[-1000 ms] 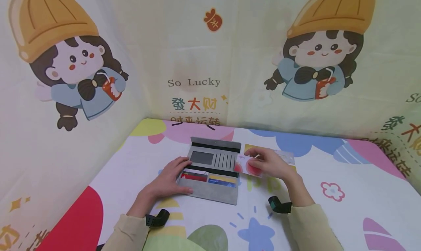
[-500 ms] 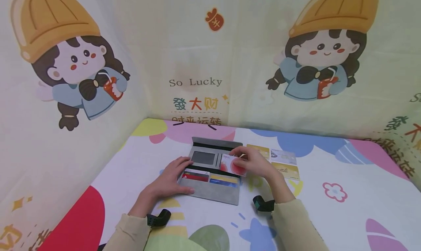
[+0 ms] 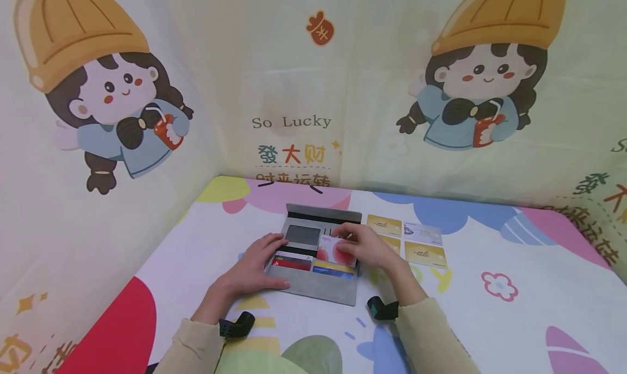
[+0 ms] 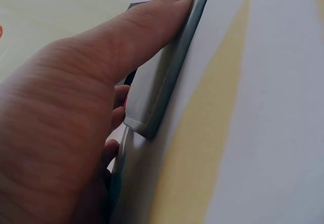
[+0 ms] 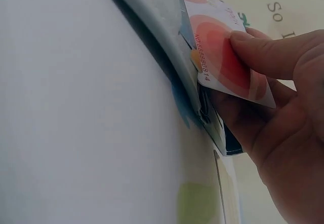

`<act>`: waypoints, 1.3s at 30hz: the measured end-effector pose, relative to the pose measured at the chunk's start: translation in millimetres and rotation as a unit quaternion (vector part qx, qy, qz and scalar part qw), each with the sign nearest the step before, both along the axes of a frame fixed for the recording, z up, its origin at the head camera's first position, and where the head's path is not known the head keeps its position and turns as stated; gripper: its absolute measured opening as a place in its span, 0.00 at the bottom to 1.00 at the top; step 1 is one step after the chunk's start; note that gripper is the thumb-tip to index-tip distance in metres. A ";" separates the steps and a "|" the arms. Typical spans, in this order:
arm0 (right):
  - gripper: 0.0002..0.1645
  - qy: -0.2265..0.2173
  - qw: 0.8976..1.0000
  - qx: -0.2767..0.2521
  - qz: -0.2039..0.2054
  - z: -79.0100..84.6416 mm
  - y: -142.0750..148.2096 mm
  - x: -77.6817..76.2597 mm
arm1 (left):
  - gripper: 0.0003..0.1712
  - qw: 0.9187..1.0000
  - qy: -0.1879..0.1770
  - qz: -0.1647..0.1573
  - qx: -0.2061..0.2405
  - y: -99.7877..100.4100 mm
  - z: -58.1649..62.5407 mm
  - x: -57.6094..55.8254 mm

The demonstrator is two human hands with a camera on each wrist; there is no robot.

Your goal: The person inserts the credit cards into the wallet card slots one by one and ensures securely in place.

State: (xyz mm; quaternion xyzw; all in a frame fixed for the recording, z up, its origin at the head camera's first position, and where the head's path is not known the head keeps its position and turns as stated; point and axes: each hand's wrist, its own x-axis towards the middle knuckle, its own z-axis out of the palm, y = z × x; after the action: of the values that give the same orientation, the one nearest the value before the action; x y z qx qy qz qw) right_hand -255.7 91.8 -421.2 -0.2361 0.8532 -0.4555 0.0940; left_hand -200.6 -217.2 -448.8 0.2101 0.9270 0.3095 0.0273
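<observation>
Between the thumb and fingers of my right grip (image 3: pixel 364 246) I pinch a white card with red circles (image 3: pixel 331 251), so this grip is narrow, squeezed down to the card's thickness. The card is tilted over the right half of an unfolded grey wallet (image 3: pixel 318 288); whether its lower edge is inside a slot I cannot tell. Toward me from the right grip, a blue-and-yellow card (image 3: pixel 334 271) sits in the wallet's near right pocket, and left of that a red-and-white card (image 3: pixel 292 263) sits in the near left one. Beyond this last, left of the card I hold, is a dark window (image 3: pixel 302 235). My left grip (image 3: pixel 250 265) is spread wide at the wallet's left side, the thumb resting on its near part and the fingers at its left edge. To the right of my right grip, three gold cards (image 3: pixel 384 225) and a silver card (image 3: pixel 424 233) lie close together on the surface (image 3: pixel 490 243), one gold card partly hidden behind that grip.
</observation>
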 end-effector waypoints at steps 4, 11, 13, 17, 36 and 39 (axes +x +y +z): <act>0.14 -0.002 1.000 0.005 -0.004 0.4 -0.9 1.2 | 0.56 1.000 0.001 0.000 -0.001 0.2 -0.9 -0.6; 0.14 -0.002 1.000 0.010 0.002 0.9 -1.2 1.5 | 0.56 1.000 0.002 0.000 -0.003 0.0 -1.6 -1.6; 0.14 -0.001 1.000 0.010 0.006 0.6 -1.2 1.5 | 0.56 1.000 0.000 0.000 -0.002 0.2 -1.1 -1.3; 0.14 -0.005 1.000 0.010 0.008 -0.3 -1.0 1.5 | 0.56 1.000 -0.003 0.002 0.000 0.4 -0.7 -0.7; 0.13 0.004 0.999 0.047 -0.008 -0.3 -4.1 1.9 | 0.56 1.000 -0.003 0.002 -0.002 0.3 -2.4 -1.9; 0.13 0.006 0.998 0.057 -0.015 0.6 -5.8 2.5 | 0.56 1.000 -0.003 0.002 -0.003 0.2 -1.9 -1.8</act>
State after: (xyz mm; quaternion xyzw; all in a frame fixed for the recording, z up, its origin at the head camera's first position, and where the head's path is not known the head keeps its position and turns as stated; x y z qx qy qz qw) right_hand -253.2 86.0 -420.5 -0.2204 0.8816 -0.4064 0.0954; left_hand -202.5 -217.0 -450.7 0.2068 0.9282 0.3078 0.0303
